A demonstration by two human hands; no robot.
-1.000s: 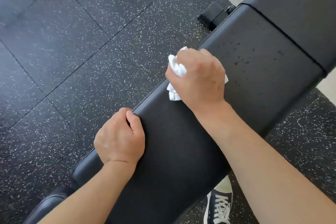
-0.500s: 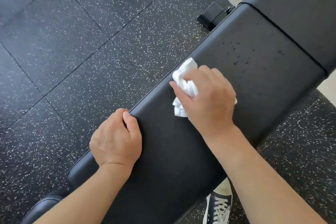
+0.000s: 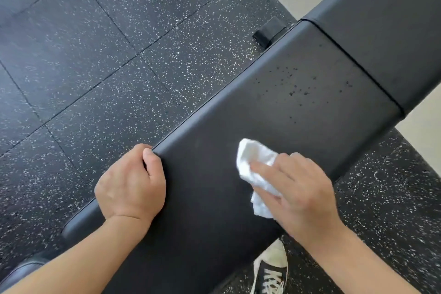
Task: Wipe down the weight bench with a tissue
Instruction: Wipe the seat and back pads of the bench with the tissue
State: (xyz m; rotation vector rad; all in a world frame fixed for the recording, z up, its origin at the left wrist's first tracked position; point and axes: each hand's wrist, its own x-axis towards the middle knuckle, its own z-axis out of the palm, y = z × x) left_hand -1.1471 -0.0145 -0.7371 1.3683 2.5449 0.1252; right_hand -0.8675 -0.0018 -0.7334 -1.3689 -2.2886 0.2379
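Tissue [image 3: 256, 169], white and crumpled, pressed flat against the black padded surface [image 3: 214, 198] near its right edge. Pinned there under the right hand [image 3: 300, 188], fingers fairly straight and laid over the wad, thumb side hidden, so hard to say whether pinched as well or only pushed down. Probably very light and soft, limp, easy to tear or ball up if dragged hard over damp vinyl; best handled bunched under the fingertips with even pressure rather than by one corner. About half of the wad stuck out past the fingertips toward the far end, a smaller bit trailing back beneath the palm.

Left hand [image 3: 131, 186] curled over the opposite edge of the pad, thumb on top and fingers wrapped out of sight down the side, well apart from the tissue. Looked like bracing, though that's a guess.

Dark droplets [image 3: 300, 88] scattered farther up the pad, just before the seam to the next cushion [image 3: 381, 31], clear of the tissue and not yet wiped. Speckled rubber floor [image 3: 95, 55] all around, one sneaker [image 3: 270, 270] poking out below.
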